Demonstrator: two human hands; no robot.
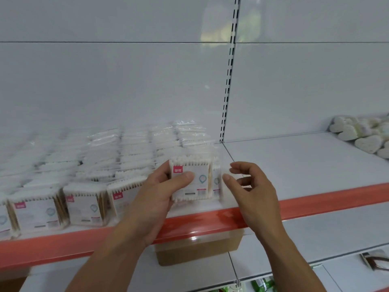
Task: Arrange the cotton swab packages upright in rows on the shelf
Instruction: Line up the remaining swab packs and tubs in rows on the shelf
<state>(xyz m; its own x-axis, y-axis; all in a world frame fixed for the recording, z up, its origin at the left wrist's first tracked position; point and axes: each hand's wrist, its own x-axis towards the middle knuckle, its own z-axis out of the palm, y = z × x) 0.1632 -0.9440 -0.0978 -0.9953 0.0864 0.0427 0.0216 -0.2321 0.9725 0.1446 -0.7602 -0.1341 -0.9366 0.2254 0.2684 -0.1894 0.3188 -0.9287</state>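
White back panels [117,81] rise behind and above the fingers [244,166], split by a slotted upright [228,81] just right of them. The pale grey shelf [294,161] carries an orange-red front edge [315,200] below them. A faint reflection [212,36] glints high above.

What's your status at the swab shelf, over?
Left hand grips cotton swab package upright at right end of front row. Right hand open beside it, holding nothing. Heart-shaped white items far right on shelf, not in the way.

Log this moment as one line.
left hand: holds package upright at shelf front | right hand: loosely curled beside it, empty | rows: standing to its left
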